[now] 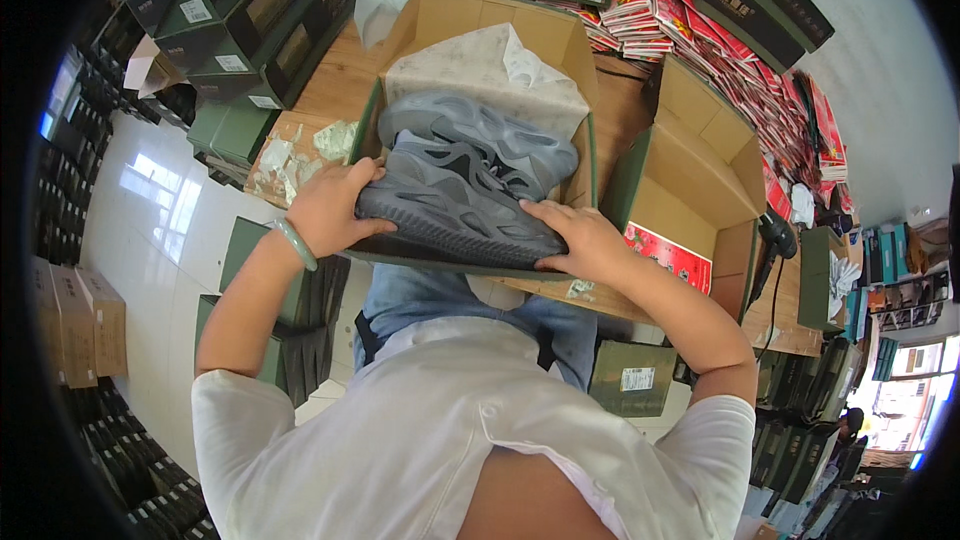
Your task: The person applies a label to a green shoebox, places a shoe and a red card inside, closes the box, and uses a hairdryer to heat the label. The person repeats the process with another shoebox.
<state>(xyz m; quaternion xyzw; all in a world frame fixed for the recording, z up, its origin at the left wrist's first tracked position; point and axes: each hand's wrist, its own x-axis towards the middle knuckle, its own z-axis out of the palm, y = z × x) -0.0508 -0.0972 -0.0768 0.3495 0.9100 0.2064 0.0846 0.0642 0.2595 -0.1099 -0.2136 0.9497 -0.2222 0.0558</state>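
Shoe (450, 198): grey, on its side within the near part of the box (480, 15), sole toward the person; whether it rests on the bottom or is slightly raised, cannot tell.
Left hand (335, 208): gripping the shoe's left end, fingers over the top, thumb on the near side.
Right hand (582, 240): gripping the other end, fingertips on the upper face, thumb by the sole's edge.
Bangle (296, 245): pale green, around the left wrist.
Second shoe (470, 118): also grey, on its side just behind the first, untouched by either hand.
Paper (440, 72): whitish wrapping, folded back against the raised lid, behind both shoes.
Desk (620, 110): wooden, under the box, whose near edge sits above the person's legs.
Scraps (283, 162): torn and pale, on the desk left of the box.
Side box (705, 155): standing open to the right, with a red card (668, 258) inside.
Tool (778, 235): black, handheld type, right of the side box, beside a dark cable.
Packets (665, 15): red and white, heaped beyond the side box.
Stack (255, 25): dark green lidded boxes, far left of the desk.
Cartons (75, 320): brown, on the floor, well apart at left.
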